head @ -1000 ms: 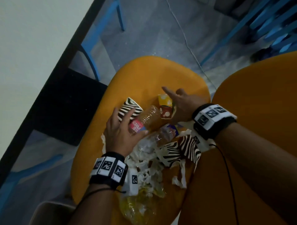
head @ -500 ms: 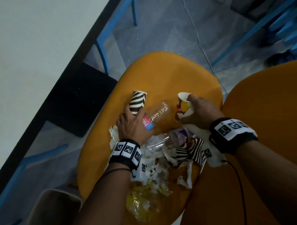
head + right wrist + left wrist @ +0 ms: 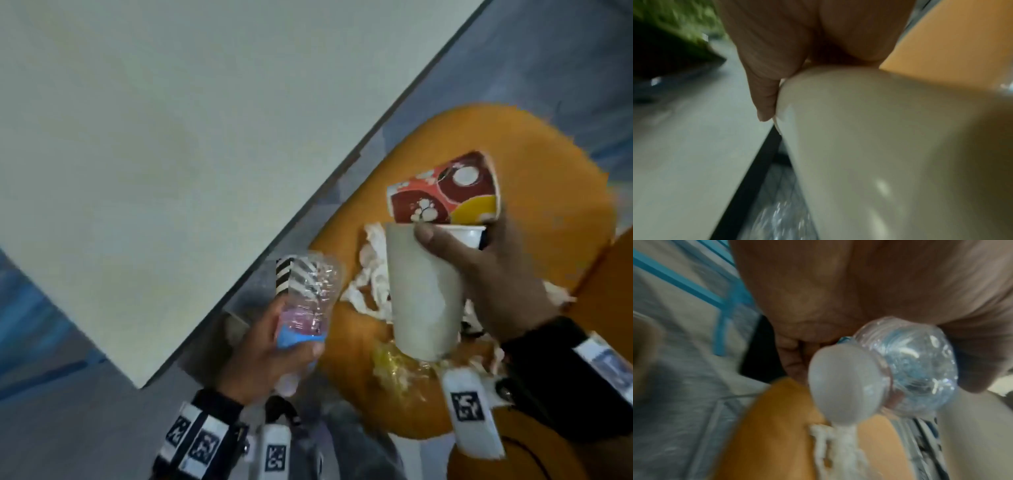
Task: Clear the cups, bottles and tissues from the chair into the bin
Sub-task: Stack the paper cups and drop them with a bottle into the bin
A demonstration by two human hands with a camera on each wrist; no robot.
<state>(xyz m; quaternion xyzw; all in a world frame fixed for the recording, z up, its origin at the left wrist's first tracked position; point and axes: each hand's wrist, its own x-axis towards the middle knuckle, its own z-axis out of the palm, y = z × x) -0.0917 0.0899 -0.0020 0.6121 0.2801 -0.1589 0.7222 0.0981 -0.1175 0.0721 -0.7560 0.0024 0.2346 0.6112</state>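
A clear bottle (image 3: 310, 298) is gripped by the left hand (image 3: 263, 356); two paper cups (image 3: 423, 294) are clasped by the right hand (image 3: 496, 274) above the chair (image 3: 555, 164)

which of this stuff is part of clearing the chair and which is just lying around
Part of the job:
- clear plastic bottle and striped cup, gripped by the left hand
- white cup and red patterned cup, held by the right hand
- tissues on the orange chair
- crumpled yellow wrapper

Just there:
- pale table
- second orange chair
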